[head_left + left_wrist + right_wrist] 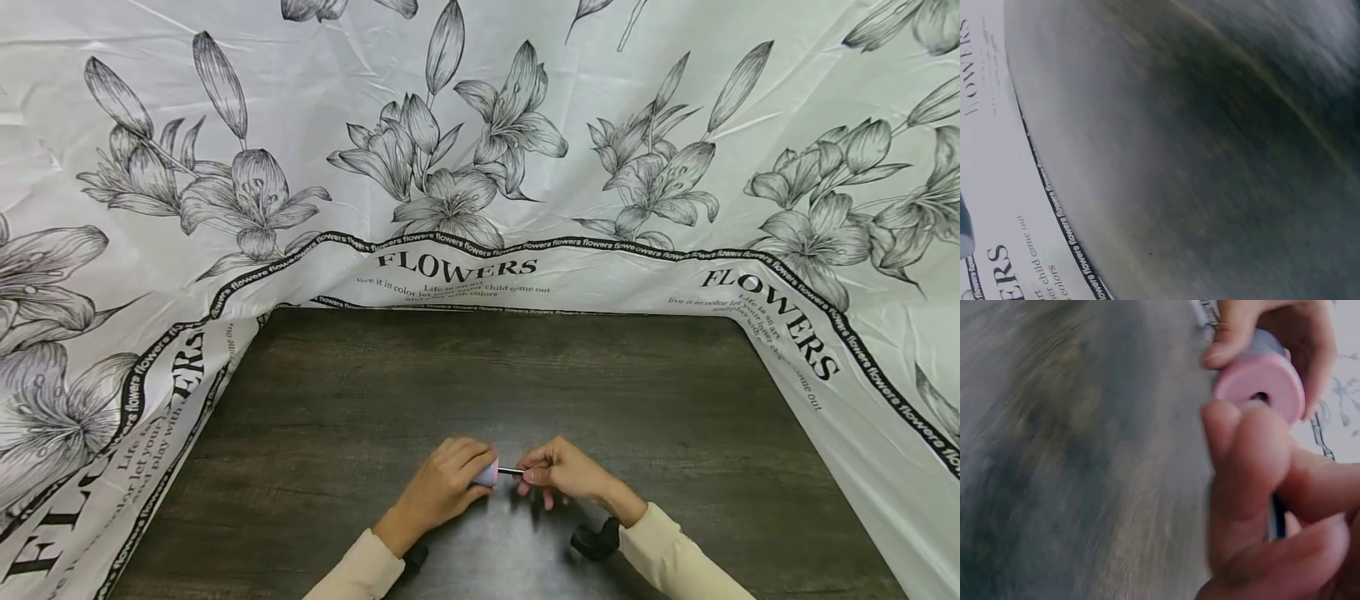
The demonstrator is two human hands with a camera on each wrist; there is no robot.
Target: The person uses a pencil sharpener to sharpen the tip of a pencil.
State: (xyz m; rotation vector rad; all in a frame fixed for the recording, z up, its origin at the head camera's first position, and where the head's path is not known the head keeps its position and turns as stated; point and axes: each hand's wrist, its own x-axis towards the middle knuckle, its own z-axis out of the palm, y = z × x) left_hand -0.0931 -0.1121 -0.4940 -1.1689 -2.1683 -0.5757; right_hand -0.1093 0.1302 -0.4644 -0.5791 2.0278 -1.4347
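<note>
My left hand [446, 479] curls around a small round pencil sharpener [487, 474], lilac-grey with a pink end. In the right wrist view the sharpener's pink face [1241, 384] shows a dark hole at its centre. A thin dark pencil [510, 472] is pinched between the thumb and fingers of my right hand [566, 471]. Its far end meets the hole; how deep it goes is hidden by my fingers. Both hands are just above the table, close together. The left wrist view shows neither my left hand nor the sharpener clearly.
A dark wood-grain table [480, 375] spreads under both hands. White cloth [570, 275] with printed flowers and lettering borders it at the back and sides. Black wrist gear [596, 540] sits under the right cuff, with more by the left cuff.
</note>
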